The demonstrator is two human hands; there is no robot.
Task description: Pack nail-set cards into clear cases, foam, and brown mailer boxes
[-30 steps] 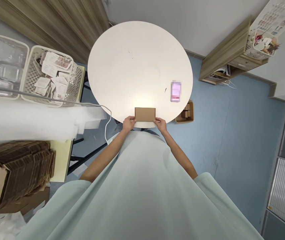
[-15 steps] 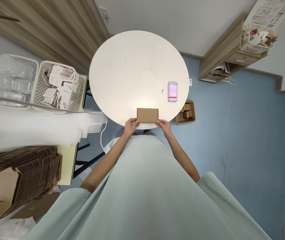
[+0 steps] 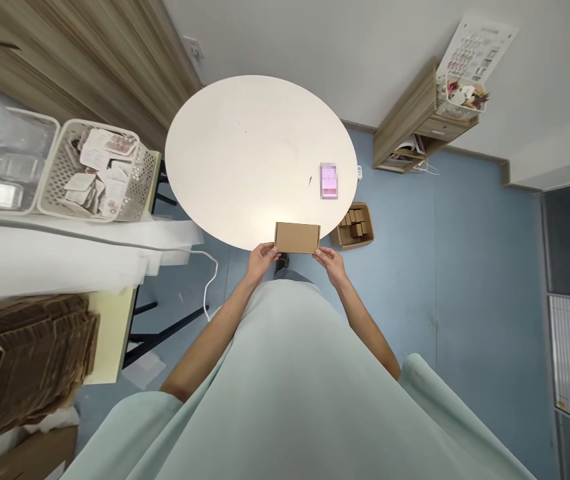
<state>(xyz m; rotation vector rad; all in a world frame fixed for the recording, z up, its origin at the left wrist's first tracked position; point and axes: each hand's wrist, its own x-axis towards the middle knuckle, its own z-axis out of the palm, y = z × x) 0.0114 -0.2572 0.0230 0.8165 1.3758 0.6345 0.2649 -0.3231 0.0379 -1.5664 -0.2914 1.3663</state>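
The white table (image 3: 255,163) carries a blurred pink rectangle (image 3: 329,181).

Open room over the white table (image 3: 245,153), except rightward pinkish slab (image 3: 329,181).

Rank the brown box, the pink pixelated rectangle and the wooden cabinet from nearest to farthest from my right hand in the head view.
From your right hand:
1. Brown box: held, at its right end.
2. Pink pixelated rectangle: beyond, on the table's right side.
3. Wooden cabinet: farther right, past the table.
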